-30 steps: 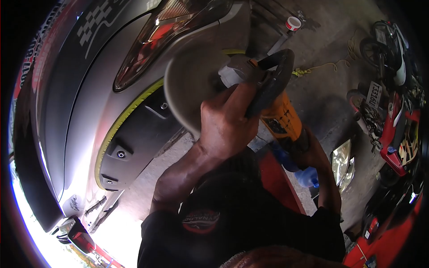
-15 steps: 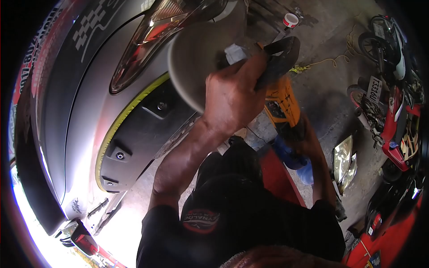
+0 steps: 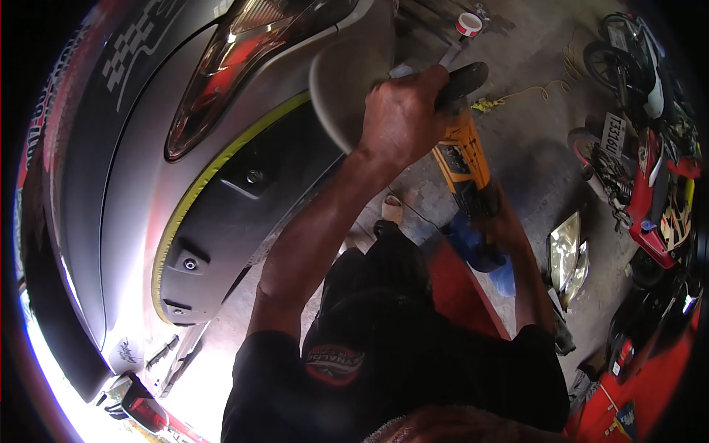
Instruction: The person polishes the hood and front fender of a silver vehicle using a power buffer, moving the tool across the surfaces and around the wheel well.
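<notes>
My left hand (image 3: 402,122) is closed around the black front handle (image 3: 465,80) of a yellow and black power polisher (image 3: 465,151). My right hand (image 3: 509,225) grips the tool's rear end, its fingers partly in shadow. Left of my left hand is the polisher's large round pale pad (image 3: 332,92), smeared by motion and partly hidden by the hand. It lies against or very close to the grey car bumper (image 3: 362,37), right of the tail light (image 3: 214,88). Yellow tape (image 3: 199,186) lines the edge of the bumper's black lower panel (image 3: 221,221).
A roll of tape (image 3: 469,24) and a yellow cord (image 3: 517,94) are beyond the polisher. On the floor at right lies a headlight unit (image 3: 566,251). Motorcycles (image 3: 650,192) stand along the right side. A blue container (image 3: 473,240) is near my right forearm.
Both hands and the polisher have shifted along the bumper, and the pad is farther right from the tail light. My view has also shifted slightly.
</notes>
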`<move>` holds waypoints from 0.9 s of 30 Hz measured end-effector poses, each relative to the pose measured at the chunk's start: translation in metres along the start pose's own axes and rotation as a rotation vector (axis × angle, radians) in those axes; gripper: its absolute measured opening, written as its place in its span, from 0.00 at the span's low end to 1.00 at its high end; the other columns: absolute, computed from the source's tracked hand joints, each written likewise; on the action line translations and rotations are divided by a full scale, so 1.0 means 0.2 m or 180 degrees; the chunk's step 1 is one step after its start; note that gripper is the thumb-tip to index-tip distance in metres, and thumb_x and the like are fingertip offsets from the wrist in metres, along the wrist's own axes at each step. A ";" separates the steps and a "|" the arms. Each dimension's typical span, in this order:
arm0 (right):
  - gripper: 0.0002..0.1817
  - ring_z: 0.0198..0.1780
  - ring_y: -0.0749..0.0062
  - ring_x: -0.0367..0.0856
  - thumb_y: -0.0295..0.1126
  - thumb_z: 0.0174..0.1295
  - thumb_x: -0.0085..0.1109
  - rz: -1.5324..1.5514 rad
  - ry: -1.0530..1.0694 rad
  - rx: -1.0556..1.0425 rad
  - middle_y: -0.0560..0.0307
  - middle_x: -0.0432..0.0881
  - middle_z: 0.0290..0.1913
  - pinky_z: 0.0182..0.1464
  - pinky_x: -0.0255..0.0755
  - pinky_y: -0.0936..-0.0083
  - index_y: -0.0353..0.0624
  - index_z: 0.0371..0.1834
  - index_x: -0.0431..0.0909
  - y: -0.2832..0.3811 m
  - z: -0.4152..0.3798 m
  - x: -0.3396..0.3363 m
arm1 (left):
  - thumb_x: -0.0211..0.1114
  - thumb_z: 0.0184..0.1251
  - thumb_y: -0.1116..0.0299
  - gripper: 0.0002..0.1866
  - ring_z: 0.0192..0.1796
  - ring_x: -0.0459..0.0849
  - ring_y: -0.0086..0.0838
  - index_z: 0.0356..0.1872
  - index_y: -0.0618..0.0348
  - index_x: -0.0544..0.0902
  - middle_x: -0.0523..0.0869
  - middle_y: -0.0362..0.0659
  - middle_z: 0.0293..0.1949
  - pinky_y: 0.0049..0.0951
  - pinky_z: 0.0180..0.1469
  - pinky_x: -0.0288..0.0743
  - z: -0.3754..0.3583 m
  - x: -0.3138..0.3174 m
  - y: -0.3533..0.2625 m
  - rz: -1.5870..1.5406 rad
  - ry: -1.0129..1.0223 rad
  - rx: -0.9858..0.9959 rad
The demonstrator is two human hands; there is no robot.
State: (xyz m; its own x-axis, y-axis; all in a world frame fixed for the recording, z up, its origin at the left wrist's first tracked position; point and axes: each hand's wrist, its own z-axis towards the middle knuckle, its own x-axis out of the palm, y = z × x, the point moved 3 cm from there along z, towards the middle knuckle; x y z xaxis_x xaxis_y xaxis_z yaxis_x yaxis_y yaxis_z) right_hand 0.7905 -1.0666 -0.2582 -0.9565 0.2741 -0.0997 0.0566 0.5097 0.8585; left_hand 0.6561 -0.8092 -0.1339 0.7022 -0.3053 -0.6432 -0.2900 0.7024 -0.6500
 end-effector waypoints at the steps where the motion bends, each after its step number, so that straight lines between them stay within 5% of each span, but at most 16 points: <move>1: 0.50 0.64 0.68 0.77 0.22 0.42 0.79 0.0122 0.0020 0.0048 0.53 0.81 0.61 0.66 0.70 0.69 0.42 0.74 0.64 -0.01 0.00 0.00 | 0.73 0.50 0.73 0.14 0.31 0.89 0.45 0.39 0.56 0.81 0.87 0.47 0.27 0.44 0.32 0.82 0.00 0.02 0.01 -0.0015 0.0015 -0.0040; 12: 0.48 0.59 0.68 0.78 0.18 0.43 0.74 0.0532 0.0133 0.0192 0.55 0.80 0.58 0.63 0.71 0.70 0.39 0.73 0.64 0.01 -0.02 0.02 | 0.73 0.50 0.72 0.11 0.31 0.88 0.47 0.35 0.57 0.81 0.86 0.49 0.26 0.45 0.32 0.81 -0.01 0.13 0.03 -0.0015 0.0054 -0.0124; 13: 0.48 0.59 0.68 0.78 0.18 0.43 0.74 0.0403 0.0092 0.0156 0.55 0.80 0.58 0.62 0.71 0.70 0.39 0.73 0.64 0.01 0.02 0.02 | 0.74 0.52 0.74 0.13 0.34 0.90 0.45 0.40 0.62 0.86 0.89 0.53 0.33 0.38 0.35 0.83 0.03 0.15 0.06 0.0130 0.0179 -0.0140; 18: 0.48 0.60 0.68 0.77 0.18 0.42 0.74 0.0509 -0.0082 0.0201 0.54 0.80 0.58 0.63 0.70 0.70 0.39 0.73 0.64 0.00 0.14 0.01 | 0.75 0.53 0.72 0.12 0.34 0.91 0.45 0.38 0.62 0.85 0.89 0.52 0.31 0.37 0.34 0.83 0.15 0.19 0.10 0.0123 -0.0194 0.0112; 27: 0.50 0.61 0.68 0.79 0.23 0.44 0.79 -0.0110 0.0435 -0.0026 0.52 0.82 0.59 0.65 0.71 0.70 0.41 0.75 0.63 0.13 -0.07 0.07 | 0.74 0.52 0.78 0.12 0.29 0.90 0.43 0.39 0.61 0.84 0.87 0.49 0.28 0.36 0.31 0.80 -0.20 -0.21 -0.19 0.0313 -0.0069 -0.0039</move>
State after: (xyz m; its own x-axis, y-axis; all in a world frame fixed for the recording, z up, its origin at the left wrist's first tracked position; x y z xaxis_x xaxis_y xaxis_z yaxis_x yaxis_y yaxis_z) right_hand 0.7737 -1.0613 -0.2309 -0.9880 0.1425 -0.0602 0.0212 0.5101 0.8599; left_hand 0.6108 -0.8485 -0.0979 0.6838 -0.2212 -0.6953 -0.3661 0.7203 -0.5892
